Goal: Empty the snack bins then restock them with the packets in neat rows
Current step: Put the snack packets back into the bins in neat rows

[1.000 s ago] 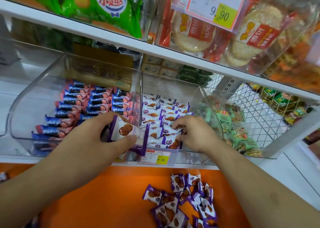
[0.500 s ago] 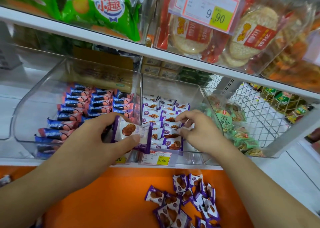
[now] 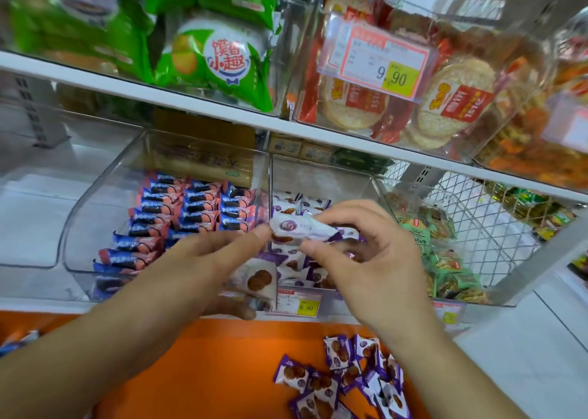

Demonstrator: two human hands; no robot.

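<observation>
Pinching a purple-and-white packet (image 3: pixel 302 227) between thumb and fingertips, the right hand (image 3: pixel 366 259) holds it just above the middle bin (image 3: pixel 321 176). The left hand (image 3: pixel 206 259) touches the same packet's left end with its straight fingertips, while its thumb and palm keep a small stack of packets (image 3: pixel 256 278) in front of this bin. The lifted packet is tilted and a little blurred; it shows a round purple logo. Inside the middle bin, similar packets (image 3: pixel 299 203) lie in rows. Left of this bin, a second clear bin (image 3: pixel 95 215) contains blue-and-red packets (image 3: pixel 178 208) in rows. Below the middle bin, loose purple packets (image 3: pixel 346 377) lie in a heap on the orange counter (image 3: pixel 191 371).
</observation>
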